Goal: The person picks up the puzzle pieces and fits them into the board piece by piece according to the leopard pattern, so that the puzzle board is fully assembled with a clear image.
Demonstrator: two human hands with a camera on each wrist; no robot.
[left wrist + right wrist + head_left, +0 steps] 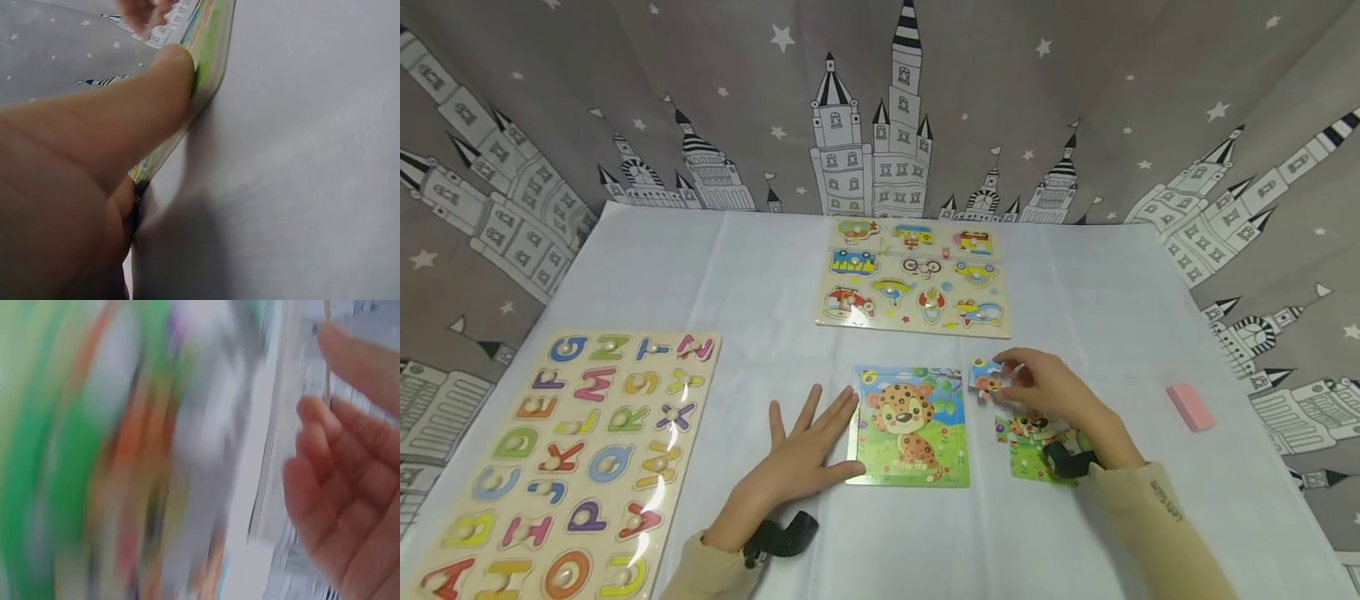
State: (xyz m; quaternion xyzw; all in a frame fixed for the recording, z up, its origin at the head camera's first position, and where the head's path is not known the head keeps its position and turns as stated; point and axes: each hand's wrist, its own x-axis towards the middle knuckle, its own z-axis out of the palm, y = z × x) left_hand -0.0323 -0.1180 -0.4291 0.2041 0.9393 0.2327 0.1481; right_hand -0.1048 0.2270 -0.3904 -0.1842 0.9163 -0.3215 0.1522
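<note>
Grey castle-print cloth stands behind the white-covered table, where the left hand, fingers spread and gripping nothing, rests against the left edge of the leopard board. Right of that board, the right hand pinches a puzzle piece near other loose pieces; this seems the picking-up step, the next move calling for turning it to match the picture.
</note>
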